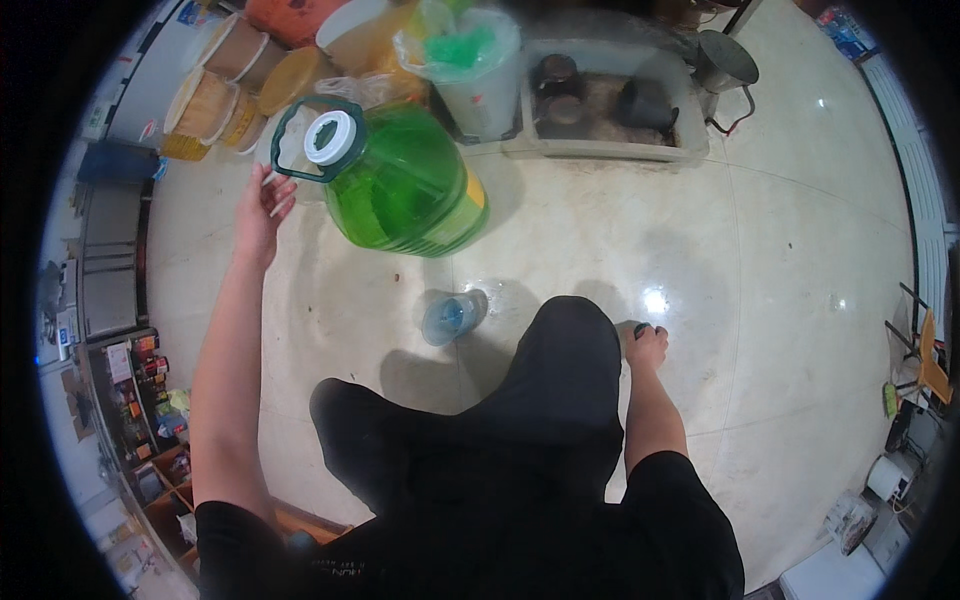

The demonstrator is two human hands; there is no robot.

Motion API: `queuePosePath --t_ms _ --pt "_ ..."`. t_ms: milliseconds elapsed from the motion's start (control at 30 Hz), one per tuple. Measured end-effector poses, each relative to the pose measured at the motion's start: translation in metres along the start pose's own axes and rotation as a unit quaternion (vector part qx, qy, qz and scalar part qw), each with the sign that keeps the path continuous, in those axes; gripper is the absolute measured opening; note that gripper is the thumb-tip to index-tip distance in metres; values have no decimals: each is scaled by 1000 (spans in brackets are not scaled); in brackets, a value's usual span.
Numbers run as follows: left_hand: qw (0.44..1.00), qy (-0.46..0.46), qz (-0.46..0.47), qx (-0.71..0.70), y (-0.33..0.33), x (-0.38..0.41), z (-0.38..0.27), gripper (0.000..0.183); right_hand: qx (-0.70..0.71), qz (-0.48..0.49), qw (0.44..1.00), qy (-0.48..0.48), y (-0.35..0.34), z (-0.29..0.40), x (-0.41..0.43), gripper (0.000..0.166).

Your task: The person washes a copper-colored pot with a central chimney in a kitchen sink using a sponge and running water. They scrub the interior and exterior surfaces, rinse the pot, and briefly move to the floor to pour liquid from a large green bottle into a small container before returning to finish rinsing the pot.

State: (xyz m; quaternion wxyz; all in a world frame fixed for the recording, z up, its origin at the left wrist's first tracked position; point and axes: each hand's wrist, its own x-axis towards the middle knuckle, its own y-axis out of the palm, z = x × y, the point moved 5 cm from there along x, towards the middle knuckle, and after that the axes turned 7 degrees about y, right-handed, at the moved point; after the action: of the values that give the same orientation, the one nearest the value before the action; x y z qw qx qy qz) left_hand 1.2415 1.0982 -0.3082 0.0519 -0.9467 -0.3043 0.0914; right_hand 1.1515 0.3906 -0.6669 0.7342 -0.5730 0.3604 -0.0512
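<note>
A large green plastic jug (401, 180) with a white neck ring and a dark green carry handle stands on the tiled floor; no cap shows on its mouth. My left hand (268, 201) is beside the handle with its fingers apart; whether they touch the handle I cannot tell. Past my right knee, my right hand (647, 346) is closed around a small dark object (641, 330), perhaps a cap, mostly hidden by the fingers. Between the jug and my knees, a clear bluish plastic cup (453, 318) is on the floor.
Lidded plastic tubs (201, 105) stand at the upper left. A white bin with a plastic liner (480, 90) is beyond the jug, beside a dirty tray (615, 150) of dark containers. A metal pot (726, 61) stands right of it. Shelves (127, 382) line the left, an orange chair (934, 360) the right.
</note>
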Motion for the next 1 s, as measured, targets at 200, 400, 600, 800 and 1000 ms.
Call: queuePosePath --t_ms 200,400,600,800,1000 --pt "999 -31 37 3 33 9 -46 24 -18 -35 999 -12 -17 24 -6 39" --pt "973 -99 13 -209 59 -8 -43 24 284 -122 926 -217 -98 113 52 45" --pt "934 -93 -8 -345 32 -19 -27 27 381 65 873 -298 -181 234 -12 43" --pt "967 22 -84 -241 -139 -39 22 30 299 202 850 -383 -186 307 -113 45" --pt "956 10 -118 -267 -170 -125 -5 32 277 254 813 -444 -197 362 -198 41"
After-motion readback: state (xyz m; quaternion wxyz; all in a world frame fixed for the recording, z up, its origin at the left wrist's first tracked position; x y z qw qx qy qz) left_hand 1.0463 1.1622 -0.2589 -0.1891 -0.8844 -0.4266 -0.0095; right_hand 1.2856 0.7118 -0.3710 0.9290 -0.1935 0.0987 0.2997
